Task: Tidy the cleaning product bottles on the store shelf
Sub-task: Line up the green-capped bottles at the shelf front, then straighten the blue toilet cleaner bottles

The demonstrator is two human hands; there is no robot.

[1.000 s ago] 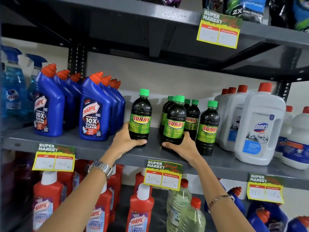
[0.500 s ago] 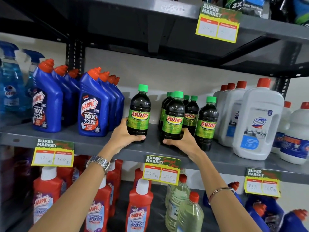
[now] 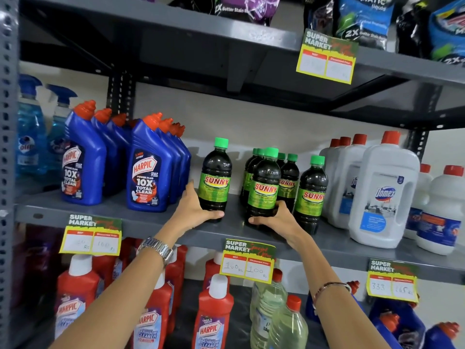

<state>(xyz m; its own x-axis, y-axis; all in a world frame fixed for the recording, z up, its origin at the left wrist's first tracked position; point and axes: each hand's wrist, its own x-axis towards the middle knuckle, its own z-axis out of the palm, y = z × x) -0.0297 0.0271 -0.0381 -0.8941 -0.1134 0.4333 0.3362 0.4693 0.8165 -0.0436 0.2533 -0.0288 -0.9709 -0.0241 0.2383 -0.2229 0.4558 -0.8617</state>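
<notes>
On the grey middle shelf [image 3: 120, 217] stand dark Sunny bottles with green caps. My left hand [image 3: 195, 209] grips the base of a lone Sunny bottle [image 3: 215, 177], which stands apart to the left of the cluster. My right hand [image 3: 275, 219] wraps the base of the front Sunny bottle [image 3: 264, 187] of that cluster. Another Sunny bottle [image 3: 312, 195] stands just right of it, and several more are partly hidden behind.
Blue Harpic bottles [image 3: 148, 170] fill the shelf's left, white Domex jugs [image 3: 385, 195] its right. Yellow price tags [image 3: 247, 260] hang on the shelf edge. Red Harpic bottles [image 3: 215, 321] and clear bottles [image 3: 286, 323] stand on the shelf below. Detergent pouches [image 3: 364, 18] sit on top.
Both hands keep their grip on the two Sunny bottles. My view has shifted slightly, and the bottles stay nearly where they were on the shelf.
</notes>
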